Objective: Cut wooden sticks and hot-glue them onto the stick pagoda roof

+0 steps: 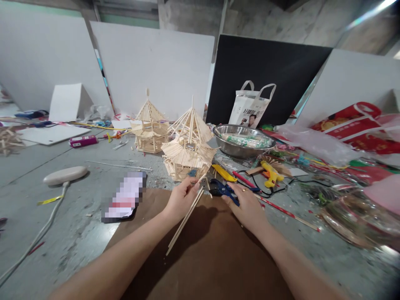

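Note:
My left hand (181, 199) is closed around a few long thin wooden sticks (184, 221) that slant down toward me over a brown board (203, 258). My right hand (246, 204) rests on the blue-handled cutters (222, 188), its fingers curled over the handles. Just beyond both hands stands a small pavilion model (187, 152) built of wooden sticks. A second stick pavilion (150, 127) stands behind it to the left.
A steel bowl (242, 141) with green-wrapped sticks sits back right, next to a yellow glue gun (270, 174) with black cord and a yellow knife (224, 173). A phone (125, 198) lies left, beyond it a white oval lamp base (65, 175). Plastic bags and clutter fill the right.

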The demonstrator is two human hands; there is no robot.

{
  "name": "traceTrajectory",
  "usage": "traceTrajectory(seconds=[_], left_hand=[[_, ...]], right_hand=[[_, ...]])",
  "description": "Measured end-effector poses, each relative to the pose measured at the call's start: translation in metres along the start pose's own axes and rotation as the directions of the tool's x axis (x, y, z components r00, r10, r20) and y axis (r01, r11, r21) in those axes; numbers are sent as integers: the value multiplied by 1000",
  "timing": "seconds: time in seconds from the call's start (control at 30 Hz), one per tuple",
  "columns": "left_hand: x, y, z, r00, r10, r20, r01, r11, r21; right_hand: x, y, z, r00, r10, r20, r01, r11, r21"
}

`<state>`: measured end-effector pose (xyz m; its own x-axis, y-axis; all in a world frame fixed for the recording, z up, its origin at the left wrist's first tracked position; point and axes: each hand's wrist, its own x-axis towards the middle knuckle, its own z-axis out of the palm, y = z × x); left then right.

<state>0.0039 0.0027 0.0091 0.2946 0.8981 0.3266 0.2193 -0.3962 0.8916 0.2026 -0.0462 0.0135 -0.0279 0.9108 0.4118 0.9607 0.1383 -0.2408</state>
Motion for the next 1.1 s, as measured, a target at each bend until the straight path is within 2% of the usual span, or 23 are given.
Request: traceTrajectory(seconds=[0.07,0.13,0.27,0.33,0.47,0.63,0.7,0.8,0.87,0.97,1.03,1.1], left_hand=[[-1,3,1,998,42,41,-43,998,42],[-2,6,2,992,82,101,-89,993,73],[-2,10,3,982,128,141,-138,989,59],[0,10,0,988,115,104,-121,991,54],[11,12,-12,997,65,-49,-60,994,96],[38,23,-28,974,33,-224,-23,999,48],[53,28,-33,959,-39,-282,15,996,-88],[73,34,-38,943,-126,-309,31,955,-293],[83,34,-37,918,-187,-350,31,913,-408],[93,34,-29,865,-286,-412,37,855,-518],[96,34,-21,840,-334,-426,43,825,-563],[99,37,-14,826,-370,-425,39,790,-612]], right_hand=[[7,-16,-10,998,4,65,-21,967,255],[16,-31,-16,992,-3,128,-59,876,478],[38,-47,-15,974,-89,207,-82,716,694],[51,-47,-15,975,-90,204,-92,670,736],[86,-45,-24,993,7,122,-103,588,802],[136,-59,-40,999,-18,46,-29,524,851],[155,-67,-44,999,-32,28,-7,527,850],[180,-75,-49,999,-22,-23,31,561,828],[194,-77,-49,992,20,-122,84,618,781],[210,-75,-43,950,63,-307,159,747,645],[216,-70,-37,927,61,-370,170,811,560],[219,-65,-31,922,57,-383,162,841,516]])
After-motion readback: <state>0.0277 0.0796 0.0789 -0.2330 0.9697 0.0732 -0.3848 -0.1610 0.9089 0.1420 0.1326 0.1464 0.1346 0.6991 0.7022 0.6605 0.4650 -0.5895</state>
